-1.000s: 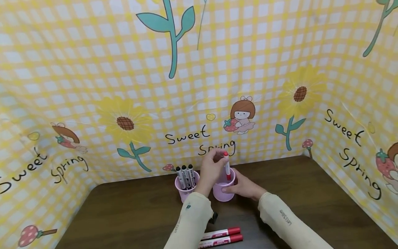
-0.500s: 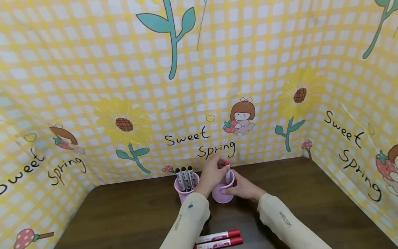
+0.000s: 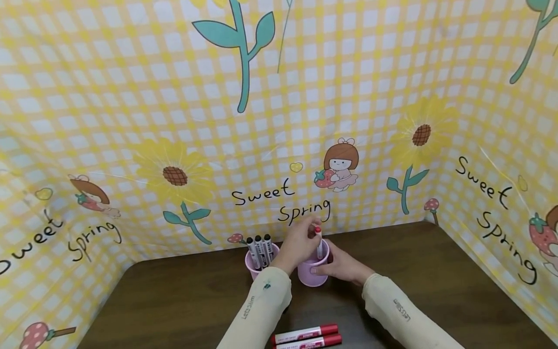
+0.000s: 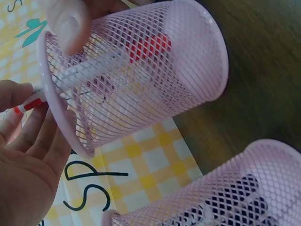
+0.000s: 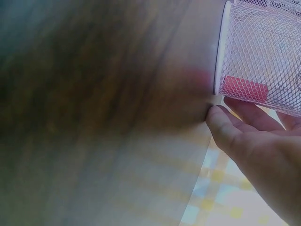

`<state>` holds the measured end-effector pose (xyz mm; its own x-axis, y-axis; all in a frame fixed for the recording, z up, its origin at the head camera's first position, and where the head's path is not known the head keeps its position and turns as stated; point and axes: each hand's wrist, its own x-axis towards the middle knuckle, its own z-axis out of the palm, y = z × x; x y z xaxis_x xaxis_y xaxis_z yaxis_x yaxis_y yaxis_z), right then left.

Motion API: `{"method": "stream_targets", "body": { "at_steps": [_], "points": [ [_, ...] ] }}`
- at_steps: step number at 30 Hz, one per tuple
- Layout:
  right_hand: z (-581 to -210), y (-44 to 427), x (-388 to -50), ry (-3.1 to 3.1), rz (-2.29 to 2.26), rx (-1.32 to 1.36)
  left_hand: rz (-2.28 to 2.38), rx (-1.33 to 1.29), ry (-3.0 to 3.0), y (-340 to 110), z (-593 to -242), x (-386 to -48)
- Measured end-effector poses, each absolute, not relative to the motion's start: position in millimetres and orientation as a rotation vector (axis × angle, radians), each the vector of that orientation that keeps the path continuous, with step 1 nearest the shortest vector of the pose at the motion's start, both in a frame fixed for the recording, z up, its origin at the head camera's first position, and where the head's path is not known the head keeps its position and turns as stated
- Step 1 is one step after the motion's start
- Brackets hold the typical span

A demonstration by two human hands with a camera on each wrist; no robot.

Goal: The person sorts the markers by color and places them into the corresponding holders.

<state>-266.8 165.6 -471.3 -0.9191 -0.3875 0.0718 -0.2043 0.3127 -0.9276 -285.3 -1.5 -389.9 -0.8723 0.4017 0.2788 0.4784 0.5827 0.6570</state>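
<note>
My left hand [image 3: 298, 246] pinches the top end of a red-and-white marker [image 3: 319, 249]. That marker stands nearly upright inside a pink mesh pen holder [image 3: 313, 277], and its red lower end shows through the mesh [image 4: 150, 48] near the base. Around the holder's right side, my right hand [image 3: 346, 264] grips with thumb in front and fingers behind. In the right wrist view the same pen holder [image 5: 263, 52] sits above my right hand [image 5: 258, 141]. Part of the marker's top is covered by left fingers in the left wrist view.
A second pink pen holder [image 3: 249, 266] with several black-capped markers [image 3: 261, 253] stands left, partly behind the left forearm. Two red markers [image 3: 307, 334] lie side by side on the dark wooden table [image 3: 183, 295] near the front. Checked cloth [image 3: 279, 121] walls off the back and sides.
My left hand has lowered the red marker deeper into the pen holder, mostly in the first half second. The right hand keeps its grip on the holder.
</note>
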Motion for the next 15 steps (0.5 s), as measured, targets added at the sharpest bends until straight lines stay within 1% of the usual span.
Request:
{"method": "stream_targets", "body": {
  "at_steps": [4, 15],
  "points": [
    [-471.8, 165.3, -266.7, 2.416, -1.66, -0.546, -1.091, -0.799, -2.712, -4.4, -392.4, -286.1],
    [-471.5, 163.9, -265.4, 2.418, -1.661, -0.527, -1.105, -0.752, -2.749, -3.7, -391.1, -284.4]
  ]
}}
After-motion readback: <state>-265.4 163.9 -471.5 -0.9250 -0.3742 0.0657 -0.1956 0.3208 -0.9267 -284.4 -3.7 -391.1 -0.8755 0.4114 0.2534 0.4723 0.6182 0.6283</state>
